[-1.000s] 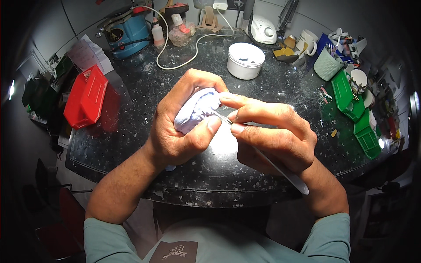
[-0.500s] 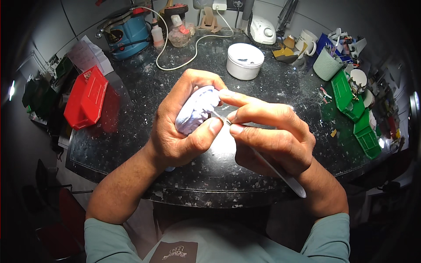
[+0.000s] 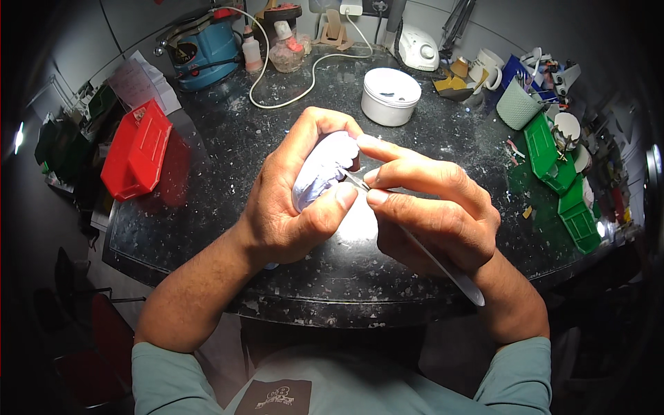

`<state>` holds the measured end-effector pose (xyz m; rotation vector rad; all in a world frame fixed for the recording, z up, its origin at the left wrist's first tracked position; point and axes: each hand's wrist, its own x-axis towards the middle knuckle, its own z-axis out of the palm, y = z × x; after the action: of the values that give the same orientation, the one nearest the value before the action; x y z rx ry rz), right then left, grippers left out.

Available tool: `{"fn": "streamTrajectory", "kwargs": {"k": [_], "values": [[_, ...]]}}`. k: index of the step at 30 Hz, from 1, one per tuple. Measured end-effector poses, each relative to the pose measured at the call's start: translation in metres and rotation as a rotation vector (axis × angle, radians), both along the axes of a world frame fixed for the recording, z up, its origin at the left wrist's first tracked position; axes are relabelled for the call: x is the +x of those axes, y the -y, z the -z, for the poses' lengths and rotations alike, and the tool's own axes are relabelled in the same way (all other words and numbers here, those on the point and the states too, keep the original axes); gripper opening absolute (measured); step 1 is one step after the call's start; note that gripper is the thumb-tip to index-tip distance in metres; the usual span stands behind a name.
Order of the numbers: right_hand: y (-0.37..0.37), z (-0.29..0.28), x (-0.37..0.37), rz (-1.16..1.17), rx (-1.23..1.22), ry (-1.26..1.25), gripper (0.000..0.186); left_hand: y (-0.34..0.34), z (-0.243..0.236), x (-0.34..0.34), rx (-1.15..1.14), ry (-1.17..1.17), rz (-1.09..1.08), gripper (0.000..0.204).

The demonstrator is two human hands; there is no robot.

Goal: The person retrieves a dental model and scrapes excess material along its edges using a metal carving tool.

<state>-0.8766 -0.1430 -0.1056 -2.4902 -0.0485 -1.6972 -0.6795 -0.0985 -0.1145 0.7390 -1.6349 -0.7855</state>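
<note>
Left hand (image 3: 277,187): wrapped around the plaster model (image 3: 319,173), thumb along the near side, fingers behind. Right hand (image 3: 443,207): pinching the slim metal tool (image 3: 453,275) close to its working end, handle slanting back toward the right forearm. The model is held above the desk (image 3: 325,280), tilted.

Change: compared with the preceding half second, the model has been turned in the left hand and sits slightly farther right; its knobby edge now shows at a different angle. Judgement: the turn offers the tool another part of that edge. The tool tip is at the edge; actual contact cannot be confirmed.

Clearance: the white tub (image 3: 391,107) stands beyond the hands, apart from them. The red tray (image 3: 138,155) and green tray (image 3: 579,214) lie well out to either side. Both forearms cross the desk's curved front edge; bare surface lies between them.
</note>
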Motion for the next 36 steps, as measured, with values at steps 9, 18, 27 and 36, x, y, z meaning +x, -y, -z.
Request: {"fn": "streamTrajectory", "kwargs": {"k": [9, 18, 27, 36], "values": [[-0.002, -0.001, -0.001, 0.005, 0.015, -0.028, 0.027, 0.002, 0.003, 0.000, -0.047, 0.016, -0.018, 0.044], [0.001, -0.002, -0.002, 0.037, -0.076, -0.049, 0.019, 0.004, 0.005, -0.002, -0.030, 0.009, -0.002, 0.045], [-0.004, -0.005, -0.001, 0.077, -0.090, -0.071, 0.015, 0.003, 0.005, -0.001, -0.026, 0.023, -0.013, 0.048], [-0.016, -0.013, -0.005, 0.013, 0.011, -0.089, 0.030, -0.021, -0.020, -0.016, 0.102, -0.071, -0.019, 0.081]]}}
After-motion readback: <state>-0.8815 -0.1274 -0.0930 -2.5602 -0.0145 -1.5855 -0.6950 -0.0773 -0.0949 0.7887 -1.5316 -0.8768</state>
